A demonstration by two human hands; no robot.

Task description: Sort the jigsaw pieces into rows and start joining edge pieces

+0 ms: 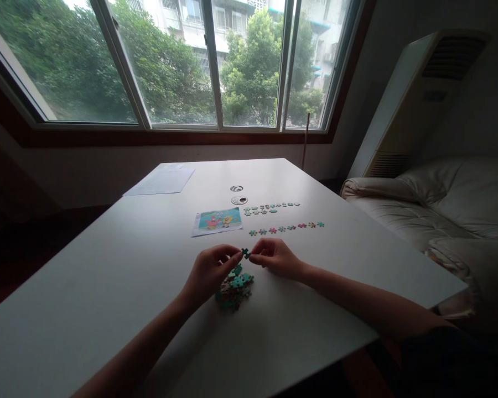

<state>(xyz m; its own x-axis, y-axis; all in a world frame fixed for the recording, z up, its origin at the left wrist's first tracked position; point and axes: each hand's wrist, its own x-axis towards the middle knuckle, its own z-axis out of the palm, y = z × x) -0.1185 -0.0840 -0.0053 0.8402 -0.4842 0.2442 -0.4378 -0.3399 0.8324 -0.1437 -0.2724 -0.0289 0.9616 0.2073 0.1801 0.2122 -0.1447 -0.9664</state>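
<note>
Between my two hands is one dark green puzzle piece (245, 253). My left hand (211, 271) pinches its left side with thumb and fingertips. From the other side, the fingertips of my right hand (276, 258) close on its right edge. Just below lies a heap of loose puzzle pieces (235, 288), mostly green and teal, partly hidden by my left hand. Beyond my hands, a picture sheet (219, 221) with a pink and a yellow cartoon figure lies flat. To its right, puzzle pieces stand in rows, the nearest row (286, 229) being spaced out singly.
White papers (160, 179) lie at the table's far left. Two round grommets (239, 200) are set into the white table (108, 282) behind the picture. A sofa (398, 204) and a tall air conditioner (415, 105) stand to the right. Windows (174, 66) line the back wall.
</note>
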